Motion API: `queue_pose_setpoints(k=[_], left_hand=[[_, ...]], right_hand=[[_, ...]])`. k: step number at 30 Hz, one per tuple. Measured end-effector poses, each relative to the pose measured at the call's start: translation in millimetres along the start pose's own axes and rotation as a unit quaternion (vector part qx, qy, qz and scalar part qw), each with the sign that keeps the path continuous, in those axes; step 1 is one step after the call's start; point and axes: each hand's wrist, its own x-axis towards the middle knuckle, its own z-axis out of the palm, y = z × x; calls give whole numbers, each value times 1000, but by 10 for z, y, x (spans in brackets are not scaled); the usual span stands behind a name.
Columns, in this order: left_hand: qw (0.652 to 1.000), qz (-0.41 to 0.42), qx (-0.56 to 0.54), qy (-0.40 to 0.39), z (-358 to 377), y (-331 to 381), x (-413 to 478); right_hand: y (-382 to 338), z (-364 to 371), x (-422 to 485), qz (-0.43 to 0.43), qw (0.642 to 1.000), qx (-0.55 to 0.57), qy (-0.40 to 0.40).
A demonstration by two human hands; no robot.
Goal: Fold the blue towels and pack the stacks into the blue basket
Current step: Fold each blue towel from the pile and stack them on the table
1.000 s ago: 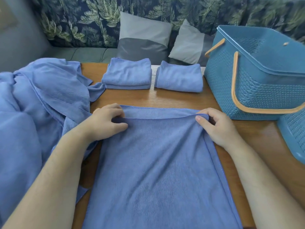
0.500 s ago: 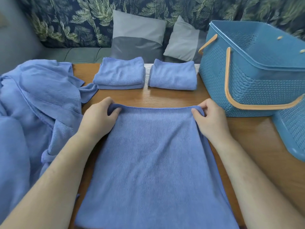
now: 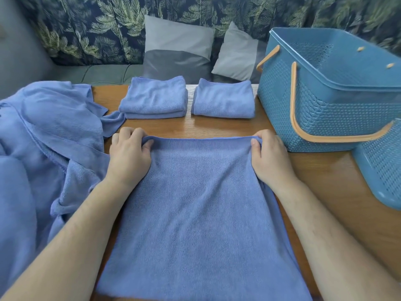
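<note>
1. Versus 1 s ago: the folded-over upper layer of the towel [image 3: 195,213] now sits flush with the far edge of the layer beneath. The strip of lower layer no longer shows.
2. left grip [image 3: 128,157] pinches the towel's far left corner, thumb on top and fingers curled over the edge. right grip [image 3: 271,157] does the same at the far right corner.
3. The towel lies flat from mid-desk [image 3: 217,127] to the near edge.
4. Far edge: folded stack [image 3: 154,98] and a single folded towel [image 3: 223,98] lie side by side with a narrow gap between. Left edge: unfolded heap [image 3: 43,148].
5. Far right corner: blue basket [image 3: 325,101], handles down. A second basket [image 3: 382,177] is just beside it.
6. Behind: leaf-print sofa [image 3: 97,25] and grey cushions [image 3: 178,51].
</note>
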Motion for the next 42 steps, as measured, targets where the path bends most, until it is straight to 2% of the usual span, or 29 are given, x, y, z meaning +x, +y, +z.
queue_pose_setpoints(k=[3,6,9,19,25,30,35,39,42], left_hand=[[999,18,-31,23,-7,-16,29],[990,36,-129,47,-16,-46,17],[983,15,-180,40,-29,-90,-26],[983,-14,-181,5,-442,-18,-222],[977,155,-146,-29,-1219,219,-184],[972,213,-104,-4,-1894,425,-151],[974,197,-109,20,-2616,633,-196],[966,125,-217,61,-3096,797,-296],[924,92,-368,47,-3352,813,-376]], right_hand=[[-12,-22,-34,2,997,68,25],[0,-33,-61,26,993,112,40],[23,-52,-93,42,989,135,51],[-100,-412,-371,105,967,224,62],[-386,-1220,-165,48,966,225,113],[-602,-1832,-73,32,959,255,117],[-899,-2435,36,20,948,301,100],[-1125,-2891,52,1,935,350,49],[-1273,-3221,47,-4,909,416,-8]])
